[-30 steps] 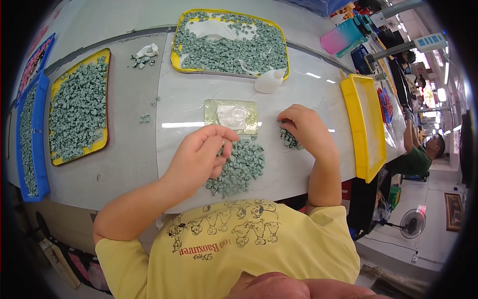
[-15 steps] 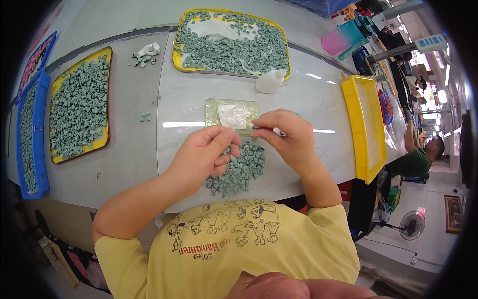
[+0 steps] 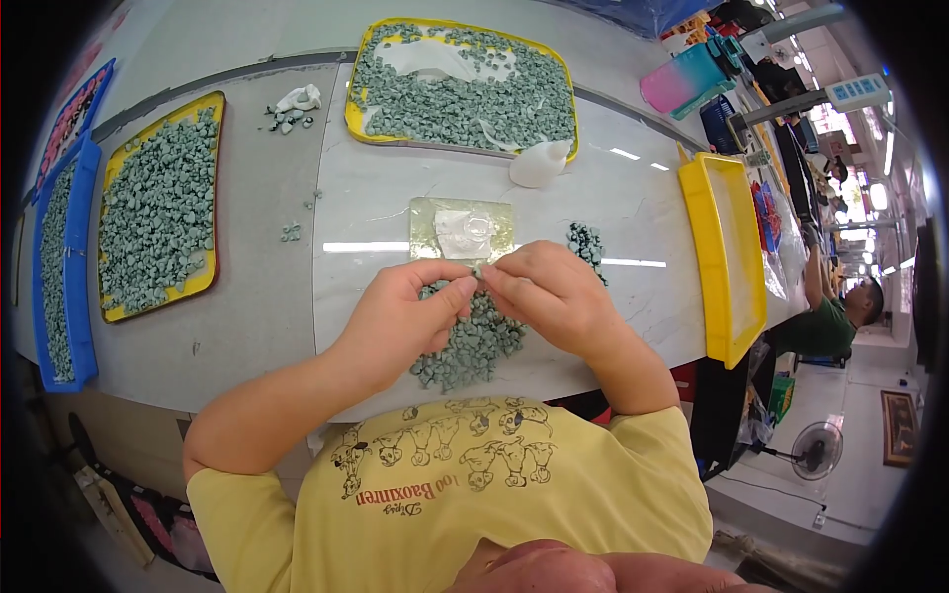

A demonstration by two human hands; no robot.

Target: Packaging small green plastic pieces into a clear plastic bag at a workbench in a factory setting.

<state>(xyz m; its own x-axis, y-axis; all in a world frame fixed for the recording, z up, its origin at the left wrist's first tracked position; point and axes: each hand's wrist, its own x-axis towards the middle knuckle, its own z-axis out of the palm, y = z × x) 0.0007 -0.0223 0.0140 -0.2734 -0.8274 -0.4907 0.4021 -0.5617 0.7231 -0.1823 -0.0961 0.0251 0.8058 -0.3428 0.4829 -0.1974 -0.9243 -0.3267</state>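
Note:
My left hand (image 3: 405, 308) and my right hand (image 3: 556, 298) meet fingertip to fingertip above the near part of the table. Pinched between them is a small grey-green piece (image 3: 477, 272), mostly covered by the fingers. Below the hands lies a heap of similar grey-green pieces (image 3: 467, 346). Just beyond them rests a flat yellowish-green pad (image 3: 423, 232) with a crumpled white sheet (image 3: 460, 235) on it. A smaller pile of darker green pieces (image 3: 585, 245) sits right of the pad. A white squeeze bottle (image 3: 539, 166) stands or lies behind it; which, I cannot tell.
A yellow-rimmed tray (image 3: 350, 117) of green pieces stands at the back, another yellow tray (image 3: 210, 275) at left beside a blue bin (image 3: 84, 267). At right is a yellow tray (image 3: 697, 247). Farther off are a pink-teal bottle (image 3: 682, 77) and a person in green (image 3: 830, 331).
My right hand has moved left and nearer to me, so its fingertips now meet those of my left hand. The darker pile at right has come into view.

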